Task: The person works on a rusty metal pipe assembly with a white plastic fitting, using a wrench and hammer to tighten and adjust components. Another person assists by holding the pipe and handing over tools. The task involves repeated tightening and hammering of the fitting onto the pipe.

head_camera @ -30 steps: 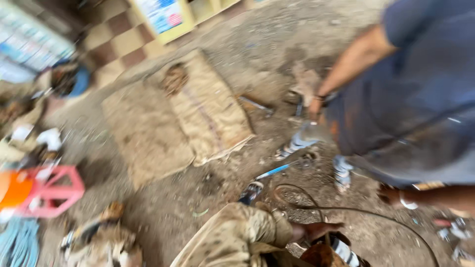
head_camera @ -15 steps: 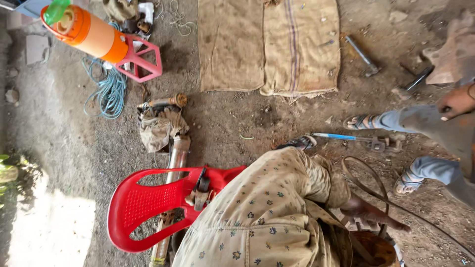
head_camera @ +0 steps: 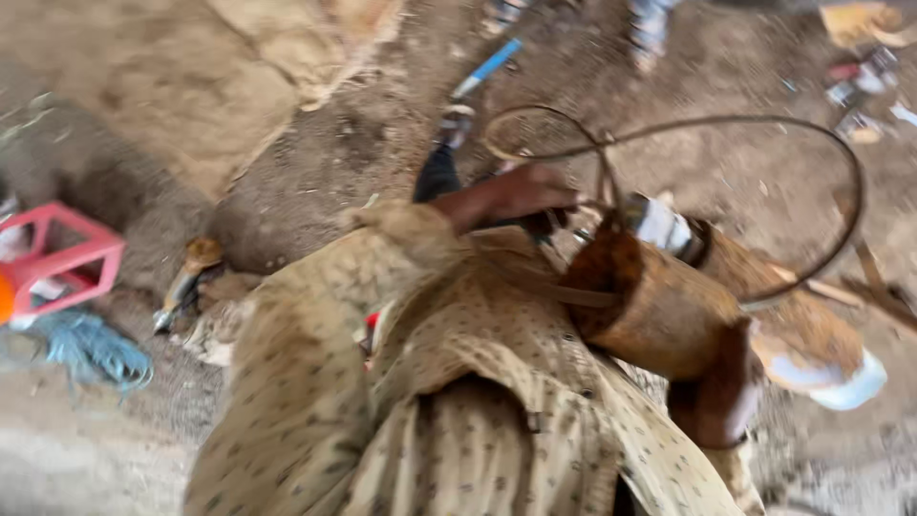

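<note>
The only container-like item is a rusty brown cylinder (head_camera: 650,306), which is lying tilted across the person's lap. Blur is hiding its open end, so its contents cannot be told. A shiny metal fitting (head_camera: 659,225) is sitting at its upper end, and a white cap-shaped piece (head_camera: 845,387) is showing just beyond its lower right side.

The right hand (head_camera: 716,392) is gripping the cylinder from below, with the fingers curling up against its side. The left hand (head_camera: 535,191) is reaching out of a patterned beige sleeve (head_camera: 401,225) and is touching the wire (head_camera: 764,122) where it meets the fitting. Motion blur is obscuring those fingers, so whether they are closed cannot be told. The wire is arching in one large loop over the cylinder, with one smaller loop beside the left hand.

The surface is bare packed dirt (head_camera: 363,153), with small debris lying scattered at the upper right.

Count of other items on the ground:
- one burlap sack (head_camera: 191,76), lying flat at the upper left
- one pink frame (head_camera: 67,258), at the left edge
- one bundle of blue rope (head_camera: 91,346), just below the frame
- one blue-handled tool (head_camera: 487,67), lying near the top
</note>
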Demonstrator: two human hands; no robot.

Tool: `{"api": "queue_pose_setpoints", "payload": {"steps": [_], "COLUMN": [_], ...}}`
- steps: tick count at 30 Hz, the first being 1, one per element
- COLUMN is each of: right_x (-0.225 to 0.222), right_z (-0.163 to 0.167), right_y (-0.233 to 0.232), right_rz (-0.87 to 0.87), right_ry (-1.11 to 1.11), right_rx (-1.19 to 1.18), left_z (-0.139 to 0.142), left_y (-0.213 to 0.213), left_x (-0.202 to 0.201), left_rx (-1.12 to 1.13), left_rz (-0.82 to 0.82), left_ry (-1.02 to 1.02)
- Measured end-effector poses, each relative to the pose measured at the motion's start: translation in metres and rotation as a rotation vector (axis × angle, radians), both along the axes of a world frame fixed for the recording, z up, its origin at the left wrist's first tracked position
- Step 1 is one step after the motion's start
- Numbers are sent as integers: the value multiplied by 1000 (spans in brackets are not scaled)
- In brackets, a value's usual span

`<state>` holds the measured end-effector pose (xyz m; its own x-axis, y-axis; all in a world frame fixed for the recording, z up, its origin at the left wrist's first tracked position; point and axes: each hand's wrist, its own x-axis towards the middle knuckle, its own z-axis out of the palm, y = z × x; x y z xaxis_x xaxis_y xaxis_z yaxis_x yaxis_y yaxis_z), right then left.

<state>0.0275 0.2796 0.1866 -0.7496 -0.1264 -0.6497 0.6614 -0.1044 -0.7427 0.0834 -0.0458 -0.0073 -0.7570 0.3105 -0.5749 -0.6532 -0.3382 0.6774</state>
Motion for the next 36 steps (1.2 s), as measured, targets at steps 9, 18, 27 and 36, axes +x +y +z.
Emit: {"api": "queue_pose_setpoints", "payload": {"steps": [9,18,27,36], "right_x": [14,10,-5,5], "right_z": [1,-6,0,-5], "right_y": [-1,16,33,49], "right_rz": [45,-115,-130,-149], "right_ry": [16,83,-74,124], "right_rx": [52,-89,144,141], "left_z": [34,46,66,66], "left_y": [10,31,46,39], "left_x": [16,3,-35,-44], "left_rx": [158,-41,-106,-299], "left_rz": [93,65,-17,-111], "left_ry": [85,33,-142,173]}}
